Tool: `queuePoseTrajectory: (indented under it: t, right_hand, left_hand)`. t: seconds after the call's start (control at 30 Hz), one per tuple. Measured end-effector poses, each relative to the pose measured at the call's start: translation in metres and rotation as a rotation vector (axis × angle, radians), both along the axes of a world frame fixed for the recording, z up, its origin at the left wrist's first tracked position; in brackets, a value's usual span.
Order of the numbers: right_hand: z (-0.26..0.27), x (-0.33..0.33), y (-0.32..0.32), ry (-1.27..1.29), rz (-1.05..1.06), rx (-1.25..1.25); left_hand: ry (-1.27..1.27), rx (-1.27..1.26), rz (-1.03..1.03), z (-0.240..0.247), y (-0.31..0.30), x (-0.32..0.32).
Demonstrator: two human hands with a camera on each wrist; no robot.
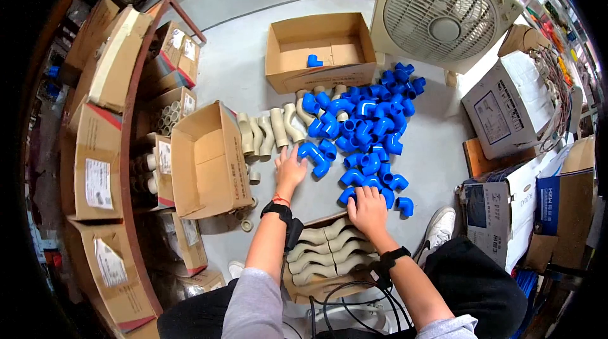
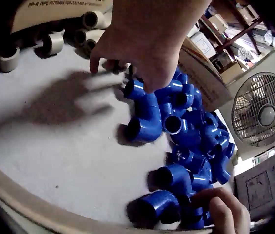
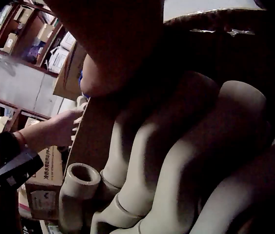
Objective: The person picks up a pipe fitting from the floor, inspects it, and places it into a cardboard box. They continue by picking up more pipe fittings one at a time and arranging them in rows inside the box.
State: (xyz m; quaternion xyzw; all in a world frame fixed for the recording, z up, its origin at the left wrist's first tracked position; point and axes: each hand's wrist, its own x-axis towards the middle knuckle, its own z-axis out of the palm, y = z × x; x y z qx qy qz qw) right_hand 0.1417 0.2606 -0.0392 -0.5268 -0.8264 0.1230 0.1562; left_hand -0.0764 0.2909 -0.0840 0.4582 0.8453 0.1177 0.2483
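Observation:
My left hand (image 1: 290,169) reaches over the floor with its fingers spread, between the beige bent pipe fittings (image 1: 278,127) and the blue elbow fittings (image 1: 313,152). In the left wrist view its fingertips are right beside a blue elbow (image 2: 147,124). My right hand (image 1: 370,209) is over the near end of the blue pile, with blue elbows on both sides of its fingers; I cannot tell whether it grips one. Below it stands an open carton (image 1: 335,288) holding rows of beige bent pipes (image 1: 316,255), seen close up in the right wrist view (image 3: 176,161).
An open carton (image 1: 320,31) with one blue elbow (image 1: 315,61) stands behind the pile. Another open carton (image 1: 209,161) is at the left, before a shelf of boxes (image 1: 98,174). A box fan (image 1: 437,19) and several cartons (image 1: 506,98) line the right. Black cables (image 1: 354,301) hang by the near carton.

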Motion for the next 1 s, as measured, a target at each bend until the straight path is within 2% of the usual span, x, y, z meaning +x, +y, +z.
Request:
queuePoseTrajectory:
  t: [0.1, 0.27, 0.4, 0.53, 0.6, 0.7, 0.73, 0.8, 0.83, 0.87, 0.97, 1.0]
  right_hand:
    - [0.0, 0.0, 0.001, -0.006, 0.013, -0.004]
    - [0.003, -0.001, 0.003, -0.059, 0.024, -0.06]
    - [0.002, 0.0, 0.003, -0.052, 0.022, -0.058]
    - [-0.001, 0.001, 0.002, -0.066, 0.034, -0.066]
    - [-0.002, 0.001, 0.002, -0.068, 0.033, -0.05]
    - [-0.001, 0.001, 0.0, -0.059, 0.032, -0.029]
    - [0.0, 0.001, 0.0, -0.057, 0.036, -0.023]
    - [-0.002, 0.002, -0.001, -0.011, 0.03, -0.039]
    - [-0.001, 0.003, 0.0, 0.012, 0.028, -0.042]
    - [0.001, 0.003, 0.001, 0.037, 0.017, -0.024]
    - [0.01, 0.002, 0.0, 0.119, -0.036, 0.04]
    - [0.017, -0.004, 0.002, 0.216, -0.081, -0.011]
  left_hand:
    - [0.025, -0.076, 0.046, -0.002, 0.008, 0.008]
    - [0.106, -0.034, 0.051, -0.013, 0.017, 0.014]
    - [0.068, -0.069, 0.129, -0.016, 0.034, 0.016]
    - [0.08, 0.04, 0.201, -0.018, 0.043, 0.013]
    - [0.03, 0.169, 0.385, -0.011, 0.046, 0.011]
    - [-0.03, 0.272, 0.513, 0.011, 0.044, -0.004]
    - [-0.098, 0.358, 0.592, 0.02, 0.043, -0.009]
    - [-0.322, 0.377, 0.779, 0.039, 0.039, -0.024]
    - [-0.433, 0.455, 0.776, 0.046, 0.032, -0.029]
    - [-0.688, 0.565, 0.796, 0.055, 0.028, -0.036]
    - [-0.905, 0.669, 0.81, 0.076, 0.008, -0.049]
    - [-0.923, 0.677, 0.754, 0.105, 0.0, -0.043]
